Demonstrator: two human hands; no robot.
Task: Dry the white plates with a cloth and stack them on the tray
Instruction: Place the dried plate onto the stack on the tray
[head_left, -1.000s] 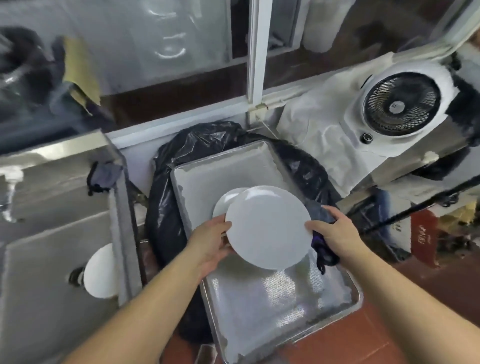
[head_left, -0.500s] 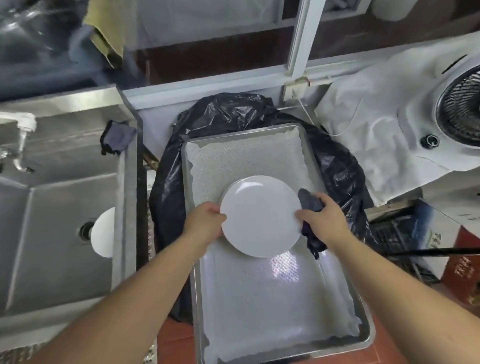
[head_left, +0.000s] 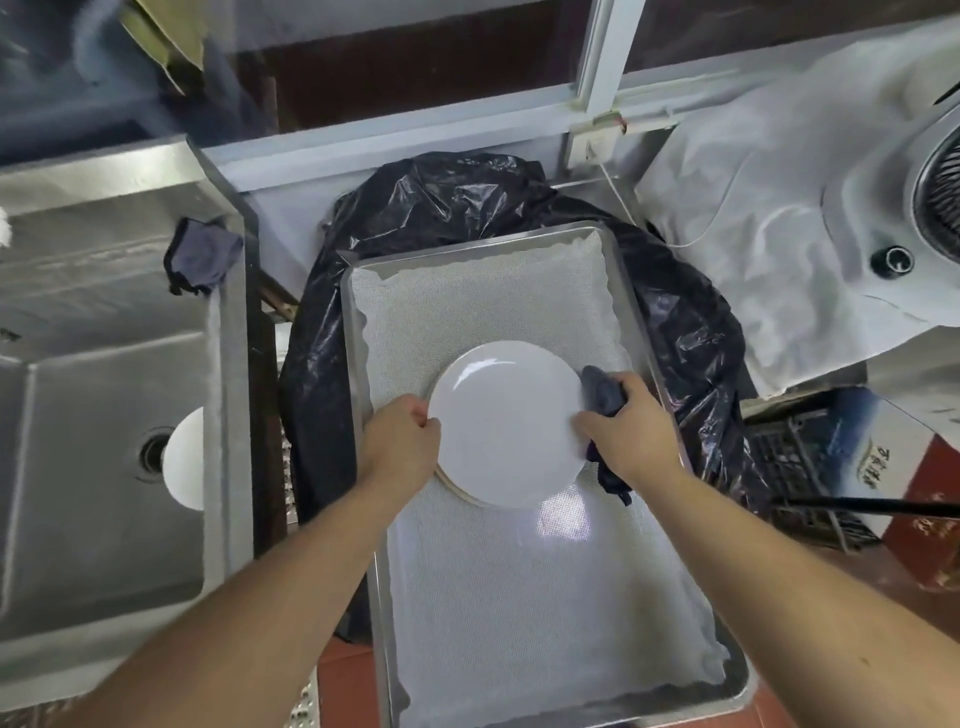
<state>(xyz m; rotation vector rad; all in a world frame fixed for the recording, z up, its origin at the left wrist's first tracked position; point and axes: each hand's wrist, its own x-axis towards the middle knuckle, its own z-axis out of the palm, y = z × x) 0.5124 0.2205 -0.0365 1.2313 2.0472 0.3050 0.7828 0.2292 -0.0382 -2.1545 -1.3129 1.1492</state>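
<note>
A white plate (head_left: 506, 423) lies on top of another plate whose edge shows beneath it, in the middle of the metal tray (head_left: 639, 332) lined with grey mesh. My left hand (head_left: 400, 441) grips the top plate's left rim. My right hand (head_left: 626, 431) holds the plate's right rim together with a dark blue cloth (head_left: 602, 392) bunched under its fingers. A further white plate (head_left: 184, 460) leans in the steel sink (head_left: 104, 374) at the left, partly hidden by the sink wall.
The tray rests on a bin covered by a black plastic bag (head_left: 467, 202). A second dark cloth (head_left: 202, 254) hangs on the sink's edge. A white fan (head_left: 935, 197) under white cloth stands at the right, a black crate (head_left: 800, 467) below it.
Both hands have lowered the plate from above the tray onto the plate lying there. The camera has tilted down and left over the tray.
</note>
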